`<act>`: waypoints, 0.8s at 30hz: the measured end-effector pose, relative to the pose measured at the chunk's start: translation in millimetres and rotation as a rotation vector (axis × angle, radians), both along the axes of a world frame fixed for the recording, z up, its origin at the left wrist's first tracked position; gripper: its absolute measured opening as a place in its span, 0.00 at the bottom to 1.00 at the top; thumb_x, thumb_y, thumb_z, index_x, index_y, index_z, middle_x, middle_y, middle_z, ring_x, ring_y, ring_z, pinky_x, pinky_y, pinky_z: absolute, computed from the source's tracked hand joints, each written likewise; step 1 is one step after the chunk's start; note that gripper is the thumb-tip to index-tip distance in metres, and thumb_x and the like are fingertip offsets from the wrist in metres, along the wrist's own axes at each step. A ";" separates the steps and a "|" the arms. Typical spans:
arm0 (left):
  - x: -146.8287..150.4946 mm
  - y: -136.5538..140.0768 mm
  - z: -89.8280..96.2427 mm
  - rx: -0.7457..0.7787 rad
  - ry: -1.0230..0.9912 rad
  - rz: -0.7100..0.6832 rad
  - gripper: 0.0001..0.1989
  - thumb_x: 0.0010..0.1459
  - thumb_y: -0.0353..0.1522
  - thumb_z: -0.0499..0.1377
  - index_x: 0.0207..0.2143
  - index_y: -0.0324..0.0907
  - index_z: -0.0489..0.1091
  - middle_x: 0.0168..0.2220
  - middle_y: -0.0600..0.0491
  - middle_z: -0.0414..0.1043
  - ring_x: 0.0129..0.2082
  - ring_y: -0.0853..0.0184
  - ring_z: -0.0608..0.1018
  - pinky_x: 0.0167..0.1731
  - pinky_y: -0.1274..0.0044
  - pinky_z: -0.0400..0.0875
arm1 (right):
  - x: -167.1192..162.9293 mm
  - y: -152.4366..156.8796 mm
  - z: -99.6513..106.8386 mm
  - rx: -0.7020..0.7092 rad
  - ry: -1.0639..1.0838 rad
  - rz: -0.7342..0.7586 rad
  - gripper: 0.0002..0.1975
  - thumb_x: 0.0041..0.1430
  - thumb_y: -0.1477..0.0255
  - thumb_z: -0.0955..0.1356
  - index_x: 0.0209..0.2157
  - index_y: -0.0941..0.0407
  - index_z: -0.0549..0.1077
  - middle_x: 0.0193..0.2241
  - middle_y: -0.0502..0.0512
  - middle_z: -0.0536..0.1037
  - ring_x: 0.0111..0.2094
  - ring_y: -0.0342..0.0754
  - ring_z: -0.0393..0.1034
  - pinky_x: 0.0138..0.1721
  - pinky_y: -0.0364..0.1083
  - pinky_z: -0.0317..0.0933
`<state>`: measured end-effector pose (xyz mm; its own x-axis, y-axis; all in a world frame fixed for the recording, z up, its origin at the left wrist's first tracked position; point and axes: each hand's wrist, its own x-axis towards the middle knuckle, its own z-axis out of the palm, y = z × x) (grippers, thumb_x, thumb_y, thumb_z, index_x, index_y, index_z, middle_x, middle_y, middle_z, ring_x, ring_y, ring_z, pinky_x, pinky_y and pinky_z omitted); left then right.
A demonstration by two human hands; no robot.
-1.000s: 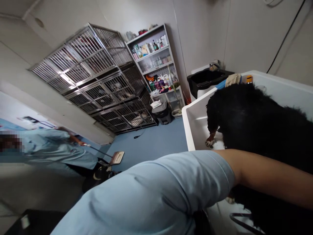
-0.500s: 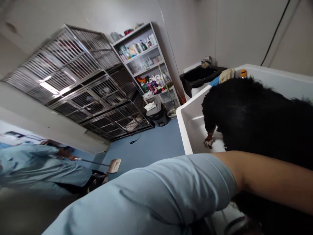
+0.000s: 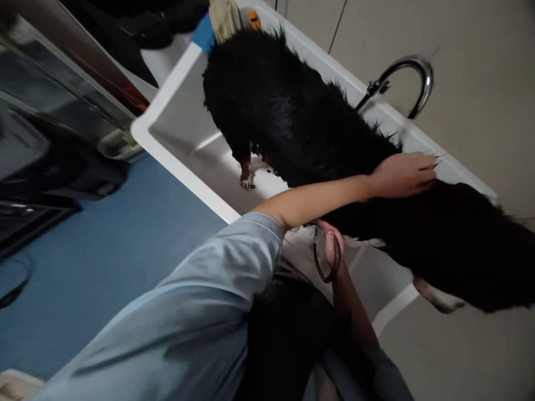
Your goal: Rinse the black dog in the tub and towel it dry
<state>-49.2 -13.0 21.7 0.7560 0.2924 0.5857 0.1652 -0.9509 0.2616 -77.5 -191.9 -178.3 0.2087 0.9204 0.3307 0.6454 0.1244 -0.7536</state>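
Black dog point(image 3: 288, 122) hides much of the white tub point(image 3: 186, 174) near a faucet point(image 3: 428, 81).

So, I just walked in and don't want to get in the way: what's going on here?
A person is handling a black, wet-looking dog in a white tub. Their left hand lies on its back, and their right hand grips a looped dark hose low beside it. A curved tap stands by the far rim.
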 end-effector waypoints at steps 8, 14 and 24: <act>-105.8 -57.0 -165.9 -0.399 -0.299 0.090 0.22 0.68 0.36 0.50 0.57 0.41 0.76 0.68 0.43 0.67 0.73 0.56 0.63 0.72 0.59 0.57 | 29.1 17.2 -10.3 -0.134 -0.400 0.220 0.21 0.71 0.64 0.59 0.36 0.57 0.79 0.37 0.64 0.81 0.42 0.55 0.75 0.50 0.52 0.70; -80.2 -91.7 -264.4 -0.737 -0.370 0.459 0.27 0.64 0.38 0.56 0.63 0.39 0.71 0.73 0.37 0.58 0.75 0.49 0.56 0.74 0.51 0.43 | 57.9 -11.9 -34.8 -0.045 -0.528 0.182 0.21 0.68 0.64 0.59 0.42 0.58 0.80 0.49 0.69 0.79 0.52 0.60 0.73 0.54 0.59 0.70; -29.2 -91.1 -259.2 -1.392 -0.847 0.796 0.32 0.72 0.36 0.46 0.72 0.25 0.53 0.75 0.31 0.46 0.78 0.52 0.46 0.76 0.57 0.44 | 71.9 20.8 -6.3 0.065 -0.568 0.150 0.30 0.73 0.60 0.55 0.63 0.65 0.71 0.60 0.74 0.74 0.62 0.60 0.69 0.63 0.61 0.66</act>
<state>-78.4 -104.2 -237.5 -0.1343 0.9545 -0.2661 -0.1648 0.2433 0.9559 -5.6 -171.2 -184.6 -0.1484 0.9001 0.4097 0.9174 0.2800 -0.2828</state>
